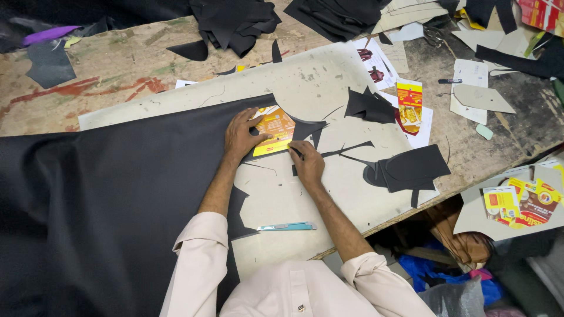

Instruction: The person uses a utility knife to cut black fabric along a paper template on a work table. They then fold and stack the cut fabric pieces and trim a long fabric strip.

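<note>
My left hand [241,136] lies flat, fingers spread, pressing a yellow-orange cardboard template [275,130] onto a big sheet of black leather-like material [117,194]. My right hand [306,163] is closed around a thin dark tool at the template's lower right edge, its tip touching the black material. The sheet lies over a pale cutting board [305,88] and has curved pieces cut out of its edge near my hands.
A teal utility knife [286,226] lies on the board near my body. Black cut pieces [411,169] and scraps [369,107] lie to the right. Printed cardboard pieces [410,103], paper patterns [482,97], a marker [450,81] and black stacks [235,20] crowd the worn wooden table.
</note>
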